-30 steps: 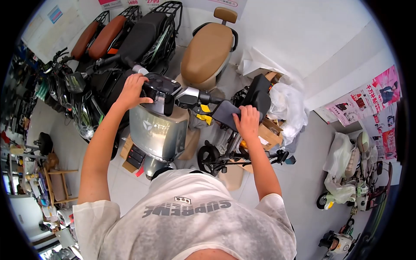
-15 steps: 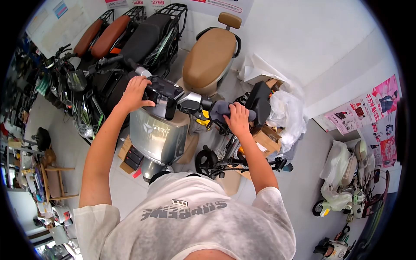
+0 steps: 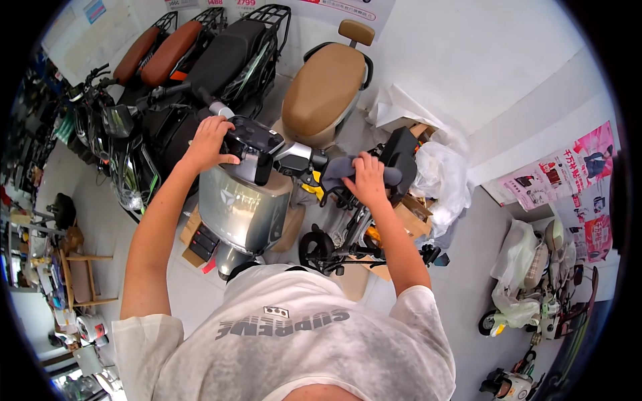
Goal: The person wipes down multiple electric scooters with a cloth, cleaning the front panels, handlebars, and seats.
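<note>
At the dark housing's [image 3: 255, 136] edge, left hand [image 3: 210, 142]: part-open, fingers draped over; best as a steady brace
Silver scooter [image 3: 234, 210]: between the arms
Grey mirror-like part [image 3: 336, 172]: under the right fingers
Right hand [image 3: 369, 182]: half-curled on it; gentle, even pressure suits

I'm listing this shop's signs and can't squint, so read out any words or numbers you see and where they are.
"SUPREME": T-shirt, upside down in view
"1488": wall price sign
"2799": neighbouring price sign
"千万补贴": pink poster, right
Too small or blurred: that poster's finer print and the top poster's lettering.
</note>
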{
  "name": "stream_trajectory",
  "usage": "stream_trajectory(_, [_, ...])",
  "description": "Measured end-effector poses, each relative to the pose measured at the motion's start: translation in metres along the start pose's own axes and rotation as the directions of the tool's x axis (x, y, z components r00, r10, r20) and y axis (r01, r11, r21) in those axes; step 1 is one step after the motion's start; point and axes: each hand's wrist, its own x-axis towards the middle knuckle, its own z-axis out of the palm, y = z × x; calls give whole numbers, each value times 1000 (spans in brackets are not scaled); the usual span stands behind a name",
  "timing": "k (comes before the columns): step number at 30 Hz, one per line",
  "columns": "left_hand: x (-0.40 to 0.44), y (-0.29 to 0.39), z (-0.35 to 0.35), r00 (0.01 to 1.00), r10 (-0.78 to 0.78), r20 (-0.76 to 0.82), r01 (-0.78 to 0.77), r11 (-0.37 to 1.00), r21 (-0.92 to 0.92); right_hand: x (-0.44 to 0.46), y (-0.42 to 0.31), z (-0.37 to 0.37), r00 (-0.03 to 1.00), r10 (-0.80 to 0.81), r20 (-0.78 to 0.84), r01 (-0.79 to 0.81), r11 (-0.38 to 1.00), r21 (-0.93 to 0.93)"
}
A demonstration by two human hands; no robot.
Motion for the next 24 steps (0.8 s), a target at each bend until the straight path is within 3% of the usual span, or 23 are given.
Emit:
stream_trajectory(7, [0, 2, -2, 1000, -10, 20, 10, 1000, -3, -7, 2, 19, 1000, 29, 7, -29, 1000, 9])
stream_trajectory(13, [-1, 2, -1, 1000, -16, 5, 16, 1000, 3, 9, 2, 7, 997, 36, -62, -26, 987, 159])
stream_trajectory(16, [0, 3, -2, 1000, -10, 4, 10, 1000, -6, 34, 8, 10, 903, 372, 216, -428, 826, 367])
stream_trajectory(19, [0, 2, -2, 1000, -13, 11, 14, 1000, -15, 51, 39, 45, 922, 266, 283, -369, 825, 428])
stream_trajectory(21, [0, 1, 0, 1000, -23, 8, 24, 1000, -19, 65, 52, 53, 826, 117, 551, -430, 762, 483])
stream_trajectory(22, [-1, 1, 1, 1000, -24, 4, 24, 1000, -19, 67, 50, 50, 827, 116, 550, -428, 764, 482])
stream_trajectory(24, [-1, 0, 3, 1000, -13, -15, 13, 1000, -2, 75, 51, 45, 700, 156, 697, -567, 715, 409])
